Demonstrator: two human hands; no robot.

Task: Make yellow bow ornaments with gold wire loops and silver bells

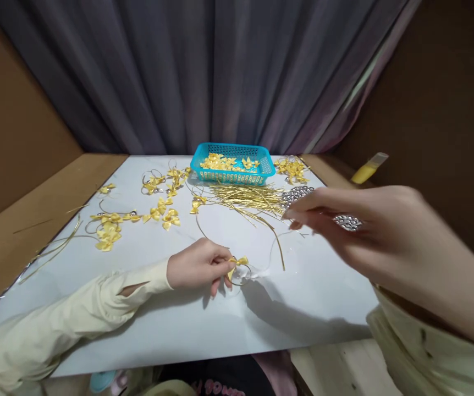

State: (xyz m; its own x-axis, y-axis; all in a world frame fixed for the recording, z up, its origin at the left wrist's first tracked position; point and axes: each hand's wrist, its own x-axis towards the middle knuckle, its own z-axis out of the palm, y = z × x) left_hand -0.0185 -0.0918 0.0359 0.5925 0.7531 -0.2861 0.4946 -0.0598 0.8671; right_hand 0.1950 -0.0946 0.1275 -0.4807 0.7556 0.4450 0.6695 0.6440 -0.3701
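My left hand [199, 267] rests low over the white table, thumb and fingers pinching a yellow ribbon bow [239, 262]. A thin wire ring [250, 275] hangs at the bow, and a long wire curves up behind the hand. My right hand [369, 225] is raised at the right, thumb and forefinger closed together. A fine pale thread [271, 250] runs from near the bow up toward those fingertips; its end there is hard to make out. Silver beads [297, 194] show behind the right fingertips, and more silver beads [347, 222] appear between the fingers and thumb.
A blue plastic basket [232, 177] with yellow bows stands at the back. Before it lies a pile of gold wire ties [247, 197]. Several wired yellow bows [109, 234] spread over the left; another cluster [292, 169] sits back right. A yellow-filled tube [369, 168] is at the right.
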